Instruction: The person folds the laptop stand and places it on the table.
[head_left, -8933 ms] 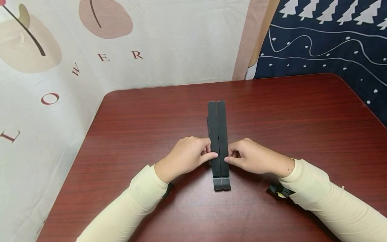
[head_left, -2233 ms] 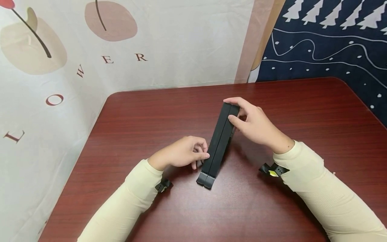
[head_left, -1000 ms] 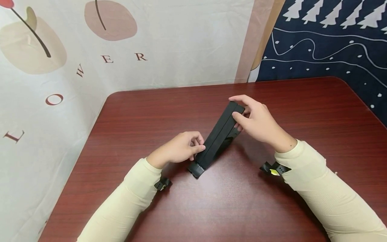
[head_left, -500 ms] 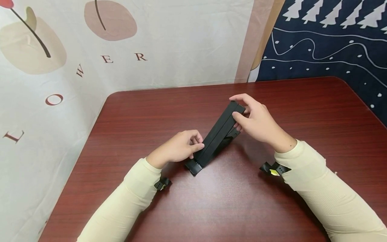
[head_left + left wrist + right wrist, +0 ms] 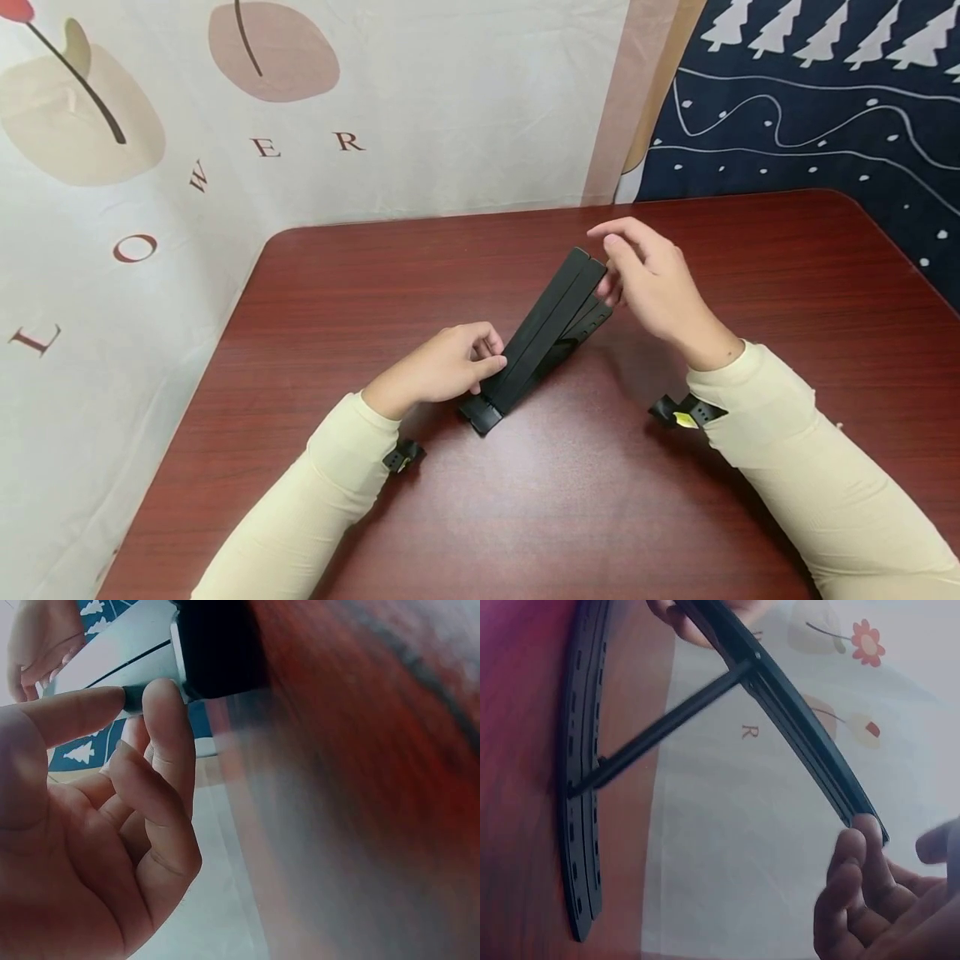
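Observation:
A black folding stand of paired narrow bars lies diagonally at the table's middle, its lipped end toward the lower left. The left hand pinches its left edge near that lip; in the left wrist view, thumb and index finger of the left hand meet at the bar's edge. At the stand's raised upper end is the right hand, thumb and index finger off the bars, other fingertips close to the end. The right wrist view shows a strut joining the slotted base to the upper bar, with the right hand at its tip.
The dark red table has a rounded back edge. Behind it hang a pale printed cloth and a navy cloth with white trees. Each wrist wears a black strap, such as the right strap.
The stand has turned clockwise, its lipped end shifting left. In the last half second the right thumb and index finger have come off its upper end and moved up and right; the left hand keeps its pinch.

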The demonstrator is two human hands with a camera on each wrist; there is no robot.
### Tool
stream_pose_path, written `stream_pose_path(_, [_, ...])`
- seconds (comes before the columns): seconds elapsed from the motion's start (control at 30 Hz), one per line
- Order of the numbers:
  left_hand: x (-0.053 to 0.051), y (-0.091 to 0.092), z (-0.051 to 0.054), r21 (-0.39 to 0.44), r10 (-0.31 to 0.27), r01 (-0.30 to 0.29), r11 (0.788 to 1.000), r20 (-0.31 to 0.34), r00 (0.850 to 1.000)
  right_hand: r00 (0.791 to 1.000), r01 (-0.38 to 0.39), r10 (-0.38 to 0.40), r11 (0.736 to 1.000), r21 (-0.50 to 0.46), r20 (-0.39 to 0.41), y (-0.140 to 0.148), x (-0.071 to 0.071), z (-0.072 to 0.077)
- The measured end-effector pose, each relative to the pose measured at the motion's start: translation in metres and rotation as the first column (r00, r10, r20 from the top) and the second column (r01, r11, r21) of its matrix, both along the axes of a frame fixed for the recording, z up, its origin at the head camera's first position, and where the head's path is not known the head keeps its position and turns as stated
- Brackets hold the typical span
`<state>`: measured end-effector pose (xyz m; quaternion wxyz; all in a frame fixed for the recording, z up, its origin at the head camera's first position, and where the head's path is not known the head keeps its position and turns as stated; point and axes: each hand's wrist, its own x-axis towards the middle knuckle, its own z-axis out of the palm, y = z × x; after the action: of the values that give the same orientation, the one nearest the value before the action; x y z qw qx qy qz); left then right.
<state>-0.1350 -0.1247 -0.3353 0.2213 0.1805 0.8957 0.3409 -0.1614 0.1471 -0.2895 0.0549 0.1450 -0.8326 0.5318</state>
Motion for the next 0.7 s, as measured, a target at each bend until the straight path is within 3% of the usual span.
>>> stream_pose_path(0.2, [0.000,0.000,0.001,-0.008,0.000,0.000,1.000,-0.003,1.000,0.993,0.114,-0.115,0.993,-0.031,-0.031,0.009,-0.007,0.001])
stream_pose_path(0.4, [0.000,0.001,0.001,-0.012,0.009,-0.009,1.000,-0.032,0.999,0.986,0.169,-0.169,0.985,0.020,-0.011,0.016,-0.014,-0.001])
stream_pose_path(0.57, [0.002,0.001,0.004,-0.019,0.041,-0.042,0.999,-0.049,0.998,0.988,0.157,-0.157,0.975,0.155,-0.014,0.021,-0.022,-0.009])
stream_pose_path(0.7, [0.005,0.001,0.007,-0.063,0.063,-0.069,0.996,-0.098,0.993,0.993,0.119,-0.119,0.948,0.297,-0.018,0.024,-0.028,-0.016])
